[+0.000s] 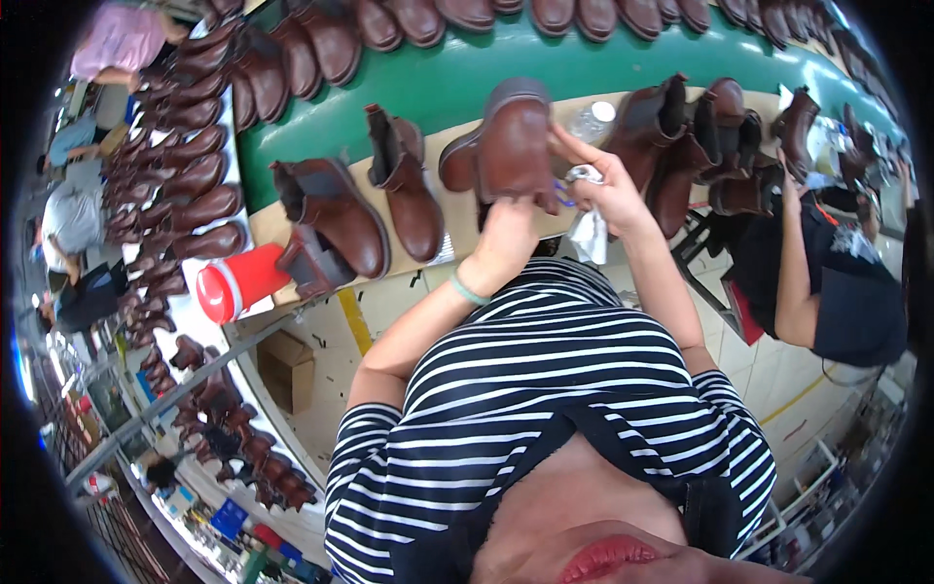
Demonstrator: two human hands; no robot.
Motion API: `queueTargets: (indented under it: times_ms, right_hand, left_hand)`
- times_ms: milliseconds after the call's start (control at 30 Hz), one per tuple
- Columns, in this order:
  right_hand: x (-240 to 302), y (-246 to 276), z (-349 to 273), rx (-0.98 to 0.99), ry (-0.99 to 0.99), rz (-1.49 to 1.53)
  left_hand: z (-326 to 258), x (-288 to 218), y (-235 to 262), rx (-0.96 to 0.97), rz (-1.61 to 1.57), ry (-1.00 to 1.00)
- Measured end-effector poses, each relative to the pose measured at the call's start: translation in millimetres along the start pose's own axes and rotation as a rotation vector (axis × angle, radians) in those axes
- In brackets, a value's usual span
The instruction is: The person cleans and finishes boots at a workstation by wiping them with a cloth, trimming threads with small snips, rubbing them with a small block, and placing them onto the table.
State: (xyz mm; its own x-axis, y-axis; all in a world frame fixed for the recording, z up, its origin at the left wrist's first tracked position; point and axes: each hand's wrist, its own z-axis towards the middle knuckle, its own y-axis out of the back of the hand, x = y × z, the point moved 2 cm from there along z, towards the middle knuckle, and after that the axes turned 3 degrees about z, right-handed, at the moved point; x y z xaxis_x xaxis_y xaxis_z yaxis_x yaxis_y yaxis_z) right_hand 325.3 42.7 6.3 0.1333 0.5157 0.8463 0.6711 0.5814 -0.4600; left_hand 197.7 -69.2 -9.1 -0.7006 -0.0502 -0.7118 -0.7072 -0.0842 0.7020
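A brown leather ankle boot [516,146] is held up in front of me, its toe end pointing away. My left hand [508,238] is closed on the near end of this boot, at its shaft. On the boot's right side is my right hand [615,195], its fingers curled round a crumpled white cloth [588,237] that hangs below. One finger reaches up along the boot. A small bluish-purple thing [561,192] shows by these fingers; its kind is unclear. Behind the held boot, another brown boot [457,161] is partly hidden.
Brown boots [407,195] stand on the bench to my left, beside a red-and-white container [240,282]. A clear bottle [592,122] and more boots [671,146] are to the right. Beyond runs a green surface [409,88] with boot rows. A co-worker's arm [796,263] is at right.
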Motion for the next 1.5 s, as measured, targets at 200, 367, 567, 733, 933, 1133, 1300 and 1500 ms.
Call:
queueTargets:
  times_ms: [200, 367, 567, 733, 933, 1133, 1300, 1500]
  right_hand:
    - [54.4, 11.3, -24.7, -0.026, 0.09, -0.336]
    - [123.5, 126.4, -82.7, -0.797, 0.187, -0.953]
    - [78.2, 237.9, -104.9, -0.885, 0.035, -0.947]
    - [44.2, 263.2, -85.6, -1.075, -0.019, -1.248]
    - [101.3, 310.2, -99.7, -1.289, -0.003, -1.39]
    - [241.9, 263.0, -57.9, -1.091, 0.141, -1.4]
    - [331.9, 151.9, -27.5, -1.003, 0.272, -1.624]
    - [390.9, 49.3, 49.1, -0.73, 0.355, -1.362]
  left_hand:
    - [28.2, -9.1, 41.9, -0.151, 0.046, 0.164]
    - [53.7, 38.8, 41.1, -0.014, 0.051, 0.285]
    - [40.1, 32.6, 69.5, -0.206, 0.145, 0.154]
    - [16.6, 32.0, 83.4, -0.323, 0.008, 0.018]
    - [-3.3, 55.6, 118.8, -0.403, -0.174, 0.055]
    - [-19.2, 95.4, 214.3, -0.616, -0.087, 0.111]
    - [-13.7, 177.2, 300.8, -0.509, 0.291, 0.251]
    - [72.6, 340.9, 373.7, -0.208, 0.485, 0.588]
